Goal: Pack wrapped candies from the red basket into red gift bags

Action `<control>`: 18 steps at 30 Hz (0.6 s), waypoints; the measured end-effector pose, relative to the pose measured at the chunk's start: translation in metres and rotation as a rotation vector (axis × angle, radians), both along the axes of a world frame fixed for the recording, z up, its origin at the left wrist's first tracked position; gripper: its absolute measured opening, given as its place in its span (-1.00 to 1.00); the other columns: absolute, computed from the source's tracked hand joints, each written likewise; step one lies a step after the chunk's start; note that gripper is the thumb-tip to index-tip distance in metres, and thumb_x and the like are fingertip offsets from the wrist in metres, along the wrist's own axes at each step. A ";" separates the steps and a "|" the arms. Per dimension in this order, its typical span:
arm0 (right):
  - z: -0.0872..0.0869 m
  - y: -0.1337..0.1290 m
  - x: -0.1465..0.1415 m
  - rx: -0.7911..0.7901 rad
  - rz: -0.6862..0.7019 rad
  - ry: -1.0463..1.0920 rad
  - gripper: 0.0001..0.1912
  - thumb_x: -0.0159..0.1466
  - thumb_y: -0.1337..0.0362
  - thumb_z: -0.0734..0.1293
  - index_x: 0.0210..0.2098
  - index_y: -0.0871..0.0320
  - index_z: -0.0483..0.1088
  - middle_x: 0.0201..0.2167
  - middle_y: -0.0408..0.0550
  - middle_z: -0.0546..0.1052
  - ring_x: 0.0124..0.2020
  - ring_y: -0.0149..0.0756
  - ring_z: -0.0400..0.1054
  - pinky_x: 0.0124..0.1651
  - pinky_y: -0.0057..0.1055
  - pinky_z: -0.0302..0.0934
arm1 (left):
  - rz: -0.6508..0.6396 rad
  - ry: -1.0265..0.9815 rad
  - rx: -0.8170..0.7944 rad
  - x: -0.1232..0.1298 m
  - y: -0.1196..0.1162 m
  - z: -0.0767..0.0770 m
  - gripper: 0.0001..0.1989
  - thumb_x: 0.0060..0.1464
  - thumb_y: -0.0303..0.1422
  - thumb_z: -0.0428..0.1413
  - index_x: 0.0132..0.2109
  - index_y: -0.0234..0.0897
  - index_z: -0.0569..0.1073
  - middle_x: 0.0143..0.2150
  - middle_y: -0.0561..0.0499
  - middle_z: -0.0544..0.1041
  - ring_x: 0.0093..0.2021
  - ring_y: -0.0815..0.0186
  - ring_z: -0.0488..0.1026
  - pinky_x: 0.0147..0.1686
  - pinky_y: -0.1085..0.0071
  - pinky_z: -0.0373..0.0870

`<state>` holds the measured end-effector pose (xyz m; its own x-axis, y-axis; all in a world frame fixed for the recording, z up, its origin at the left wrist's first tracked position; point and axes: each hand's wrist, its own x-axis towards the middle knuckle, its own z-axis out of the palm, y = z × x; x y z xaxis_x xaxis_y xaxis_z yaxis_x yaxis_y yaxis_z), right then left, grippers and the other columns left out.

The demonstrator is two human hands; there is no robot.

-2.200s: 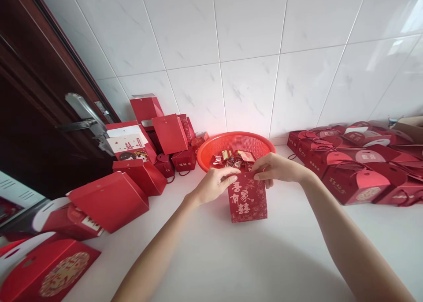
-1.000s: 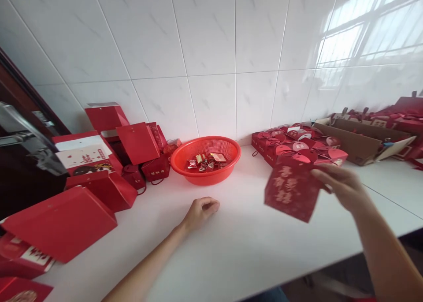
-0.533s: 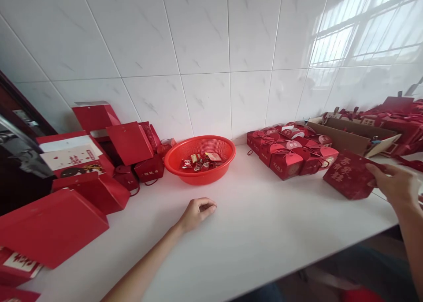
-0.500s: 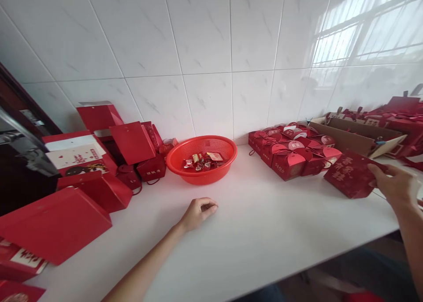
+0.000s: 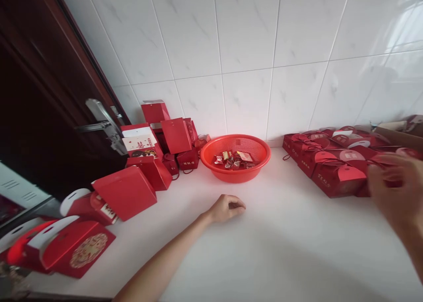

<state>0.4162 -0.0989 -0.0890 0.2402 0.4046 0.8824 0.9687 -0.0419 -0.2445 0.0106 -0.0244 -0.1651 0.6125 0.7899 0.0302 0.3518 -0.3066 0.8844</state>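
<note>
My left hand [image 5: 227, 208] rests on the white table in front of the orange-red plastic basket [image 5: 236, 175]. Its fingers are loosely curled, thumb tip close to the forefinger, with nothing in them. Small wrapped candies [image 5: 235, 161] lie inside the basket. At the right edge my right hand [image 5: 401, 189] is smeared by motion, so its grip cannot be made out. It passes in front of a block of closed red gift boxes [image 5: 340, 178] with petal-shaped tops and cords.
Red cardboard gift boxes [image 5: 124, 192], several with raised flaps, stand along the left. Nearer, a handled red box [image 5: 77, 251] bears a round gold pattern. A dark door [image 5: 42, 81] with a metal handle [image 5: 104, 123] is behind them. White tiles [image 5: 244, 99] back the table.
The view has swung left, bringing in the door and more boxes. My right hand held a dark red box by its top; that box no longer shows. My left hand stays beside the basket.
</note>
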 end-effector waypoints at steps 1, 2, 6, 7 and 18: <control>-0.001 0.006 -0.027 0.013 0.133 -0.020 -0.77 0.35 0.22 0.27 -0.06 0.17 0.43 -0.29 0.18 0.53 -0.31 -0.03 0.44 -0.19 -0.14 0.32 | -0.031 0.022 -0.010 -0.002 0.001 0.005 -0.75 0.08 -0.25 0.21 -0.20 -0.35 0.64 -0.15 -0.17 0.68 -0.12 0.15 0.60 -0.06 0.26 0.51; -0.004 0.012 -0.056 0.006 0.303 -0.049 -0.85 0.37 0.26 0.27 -0.10 0.12 0.42 -0.26 0.12 0.55 -0.36 -0.14 0.44 -0.25 -0.24 0.34 | -0.063 0.052 -0.012 -0.005 0.002 0.011 -0.75 0.08 -0.26 0.23 -0.18 -0.35 0.64 -0.12 -0.17 0.68 -0.10 0.15 0.60 -0.04 0.27 0.51; -0.039 0.025 -0.158 -0.132 0.940 -0.236 -0.82 0.41 0.43 0.19 -0.09 0.11 0.37 -0.18 0.07 0.58 -0.28 -0.25 0.51 -0.24 -0.36 0.39 | -0.094 0.179 0.122 -0.022 0.004 0.055 -0.74 0.09 -0.28 0.24 -0.12 -0.33 0.64 -0.07 -0.15 0.68 -0.07 0.16 0.61 -0.04 0.33 0.52; -0.051 0.026 -0.175 -0.175 1.026 -0.278 -0.79 0.41 0.46 0.17 -0.08 0.12 0.36 -0.18 0.07 0.58 -0.30 -0.26 0.49 -0.25 -0.36 0.39 | -0.056 0.184 0.207 -0.029 0.003 0.069 -0.76 0.12 -0.29 0.21 -0.12 -0.31 0.65 -0.08 -0.13 0.68 -0.07 0.18 0.61 -0.03 0.34 0.52; -0.104 0.022 -0.202 -0.405 1.208 -0.219 -0.76 0.34 0.53 0.12 -0.17 0.10 0.29 -0.14 0.09 0.54 -0.34 -0.25 0.48 -0.30 -0.31 0.39 | 1.230 0.389 0.683 -0.170 0.019 0.175 -0.71 0.11 -0.26 0.09 -0.13 -0.28 0.62 -0.07 -0.17 0.67 -0.03 0.01 0.60 0.08 0.13 0.46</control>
<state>0.2145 -0.0766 -0.1927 -0.5958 0.5093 0.6210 0.4629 0.8496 -0.2527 -0.1589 -0.0052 0.0100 -0.3681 0.7107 0.5995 0.8745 0.0456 0.4829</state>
